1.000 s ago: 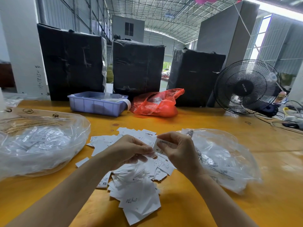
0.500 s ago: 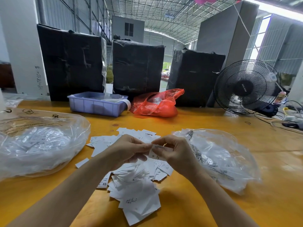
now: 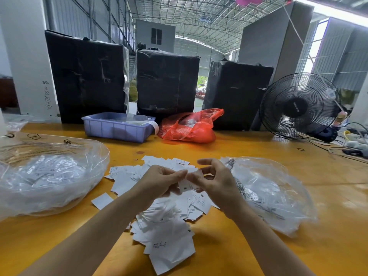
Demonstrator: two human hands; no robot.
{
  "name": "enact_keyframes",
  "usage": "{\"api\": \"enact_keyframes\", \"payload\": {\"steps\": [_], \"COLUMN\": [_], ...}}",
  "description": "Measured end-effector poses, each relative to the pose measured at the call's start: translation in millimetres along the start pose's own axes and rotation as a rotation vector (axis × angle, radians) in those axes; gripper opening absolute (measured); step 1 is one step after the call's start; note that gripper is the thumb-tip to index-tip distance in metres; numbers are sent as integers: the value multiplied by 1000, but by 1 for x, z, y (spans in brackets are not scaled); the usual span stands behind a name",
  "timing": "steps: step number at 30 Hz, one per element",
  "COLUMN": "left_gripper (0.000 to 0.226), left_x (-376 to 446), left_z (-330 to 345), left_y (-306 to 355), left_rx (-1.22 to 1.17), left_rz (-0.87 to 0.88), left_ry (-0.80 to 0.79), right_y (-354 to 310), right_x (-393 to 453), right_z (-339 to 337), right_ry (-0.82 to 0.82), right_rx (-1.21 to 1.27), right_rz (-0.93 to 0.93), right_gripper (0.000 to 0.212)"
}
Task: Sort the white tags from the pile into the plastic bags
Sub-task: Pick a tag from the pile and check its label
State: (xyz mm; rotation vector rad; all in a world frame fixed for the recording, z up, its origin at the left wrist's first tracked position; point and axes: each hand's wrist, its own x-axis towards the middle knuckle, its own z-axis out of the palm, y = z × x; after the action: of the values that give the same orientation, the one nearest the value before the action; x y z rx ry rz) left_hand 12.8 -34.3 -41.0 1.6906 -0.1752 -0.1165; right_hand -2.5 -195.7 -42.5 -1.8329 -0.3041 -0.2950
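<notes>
A pile of white tags [image 3: 167, 222] lies spread across the yellow table [image 3: 249, 246] in front of me. My left hand [image 3: 159, 182] and my right hand [image 3: 217, 182] meet above the pile, and both pinch one small white tag [image 3: 186, 186] marked "S" between thumb and fingers. A clear plastic bag [image 3: 45, 176] with tags inside lies to the left. A second clear plastic bag [image 3: 272, 194], also holding tags, lies to the right, just beside my right hand.
At the back of the table stand a lilac plastic bin [image 3: 115, 128], a red plastic bag [image 3: 189, 128] and a black fan [image 3: 298, 106]. Three black-wrapped boxes [image 3: 167, 82] rise behind them. Cables [image 3: 350, 148] lie at the far right.
Both hands have stayed over the pile, working the same tag. The tag has come down from my right fingertips and now hangs between the two hands, and my right fingers have spread a little.
</notes>
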Motion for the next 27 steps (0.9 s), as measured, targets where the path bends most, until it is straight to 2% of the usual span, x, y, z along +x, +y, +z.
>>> {"api": "enact_keyframes", "payload": {"steps": [3, 6, 11, 15, 18, 22, 27], "left_gripper": [30, 28, 17, 19, 25, 32, 34], "left_x": [2, 2, 0, -1, -1, 1, 0], "left_z": [1, 5, 16, 19, 19, 15, 1], "left_y": [-2, -6, -10, -9, -10, -9, -5], "left_rx": [-74, -103, -277, -411, -470, -501, -326], "left_rz": [-11, -32, -96, -105, -100, -148, -154], "left_ry": [63, 77, 152, 183, 200, 113, -99], "right_y": [0, 1, 3, 3, 4, 4, 4], "right_x": [1, -1, -5, -5, -6, -5, 0], "right_z": [0, 3, 14, 13, 15, 15, 6], "right_ry": [103, 113, 44, 30, -43, 1, 192], "right_rx": [81, 56, 16, 107, 225, 240, 151], "right_rz": [-29, -71, -65, 51, 145, 112, 23], "right_gripper": [21, 12, 17, 6, 21, 25, 19]}}
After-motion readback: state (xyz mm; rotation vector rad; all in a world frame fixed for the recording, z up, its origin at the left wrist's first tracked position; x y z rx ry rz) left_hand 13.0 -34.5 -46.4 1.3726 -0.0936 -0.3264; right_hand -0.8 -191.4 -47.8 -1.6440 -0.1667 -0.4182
